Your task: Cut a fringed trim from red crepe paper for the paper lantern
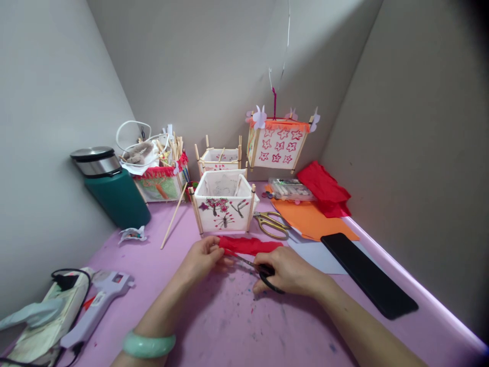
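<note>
My left hand [208, 258] pinches the left end of a strip of red cloth or paper [250, 245], just above the table. Black-handled scissors [272, 270] are in my right hand [288, 269], their blades pointing left along the strip's lower edge, the tips near my left fingers. Behind the strip stands a white four-sided lantern [225, 210] with wooden corner sticks and drawn flowers. Gold-handled scissors [273, 225] lie to its right.
A green bottle [116, 196], glue gun [99, 306] and power strip [46, 326] are on the left. A black phone [369, 275], orange sheets [313, 219] and red cloth [324, 188] lie right. A lantern [278, 147] hangs at the back. A stick [173, 216] lies left of centre.
</note>
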Motion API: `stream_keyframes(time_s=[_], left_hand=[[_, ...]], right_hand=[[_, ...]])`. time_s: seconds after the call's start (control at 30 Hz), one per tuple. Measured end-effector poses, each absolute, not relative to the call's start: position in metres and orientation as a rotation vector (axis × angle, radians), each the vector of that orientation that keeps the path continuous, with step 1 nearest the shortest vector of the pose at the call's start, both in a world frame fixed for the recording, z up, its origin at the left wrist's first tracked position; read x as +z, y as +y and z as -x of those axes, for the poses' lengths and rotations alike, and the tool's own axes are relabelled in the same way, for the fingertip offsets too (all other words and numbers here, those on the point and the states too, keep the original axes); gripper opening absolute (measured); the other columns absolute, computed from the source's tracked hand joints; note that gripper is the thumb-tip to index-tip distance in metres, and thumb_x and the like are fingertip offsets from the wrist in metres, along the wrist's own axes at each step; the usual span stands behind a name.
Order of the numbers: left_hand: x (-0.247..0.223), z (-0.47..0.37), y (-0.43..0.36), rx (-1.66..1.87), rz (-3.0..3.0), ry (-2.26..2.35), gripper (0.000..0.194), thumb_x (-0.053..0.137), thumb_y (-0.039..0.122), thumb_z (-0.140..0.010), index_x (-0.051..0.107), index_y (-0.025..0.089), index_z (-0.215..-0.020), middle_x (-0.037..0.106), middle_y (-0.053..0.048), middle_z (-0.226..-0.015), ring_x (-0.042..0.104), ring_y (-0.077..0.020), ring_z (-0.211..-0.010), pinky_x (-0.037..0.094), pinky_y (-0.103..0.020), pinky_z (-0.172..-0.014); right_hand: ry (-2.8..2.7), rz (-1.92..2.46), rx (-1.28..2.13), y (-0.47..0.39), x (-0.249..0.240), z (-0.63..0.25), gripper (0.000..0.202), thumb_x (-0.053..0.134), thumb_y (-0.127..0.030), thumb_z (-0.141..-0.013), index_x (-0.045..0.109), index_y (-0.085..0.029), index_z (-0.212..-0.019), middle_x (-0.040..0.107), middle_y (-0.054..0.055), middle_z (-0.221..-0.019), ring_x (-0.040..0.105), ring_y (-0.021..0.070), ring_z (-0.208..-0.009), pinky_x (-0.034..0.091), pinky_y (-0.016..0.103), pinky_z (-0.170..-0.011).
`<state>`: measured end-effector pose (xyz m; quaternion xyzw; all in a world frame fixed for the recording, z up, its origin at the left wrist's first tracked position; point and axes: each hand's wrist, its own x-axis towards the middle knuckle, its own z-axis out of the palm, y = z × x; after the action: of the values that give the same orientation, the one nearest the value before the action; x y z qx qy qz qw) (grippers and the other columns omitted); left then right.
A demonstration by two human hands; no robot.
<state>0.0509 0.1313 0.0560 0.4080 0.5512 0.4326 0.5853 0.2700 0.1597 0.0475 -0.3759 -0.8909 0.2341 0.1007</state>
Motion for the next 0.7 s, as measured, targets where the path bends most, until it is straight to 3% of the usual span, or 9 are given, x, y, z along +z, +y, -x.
stream_keyframes(time_s=[0.17,0.7], left_hand=[[0.0532,-0.0503,0.1319,0.985,-0.967,1.273,0.025,0.068,0.025,-0.069,0.052,0.015,-0.086,0.074,-0.012,-0.078,0.071,-0.0219,-0.063,0.056,-0.031,-0.057],[0.0524,-0.049,0.1309,0.993,-0.955,1.264,0.027,0.069,0.026,-0.07,0.051,0.015,-0.087,0.073,-0.009,-0.074,0.07,-0.0216,-0.06,0.056,-0.032,-0.056]], right_hand=[[-2.629,1.115,0.684,0.1608,0.0458,-0.2689,0.043,0.073,-0.061,-0.062,0.06,-0.021,-0.072,0.054,-0.006,-0.058,0.04,0.0078,-0.052,0.02,0.021,-0.048],[-2.612,1.111,0.656,0.1618,0.0412,-0.2688,0.038,0.075,-0.055,-0.063,0.061,-0.021,-0.072,0.057,-0.006,-0.059,0.044,0.0085,-0.053,0.02,0.022,-0.049]])
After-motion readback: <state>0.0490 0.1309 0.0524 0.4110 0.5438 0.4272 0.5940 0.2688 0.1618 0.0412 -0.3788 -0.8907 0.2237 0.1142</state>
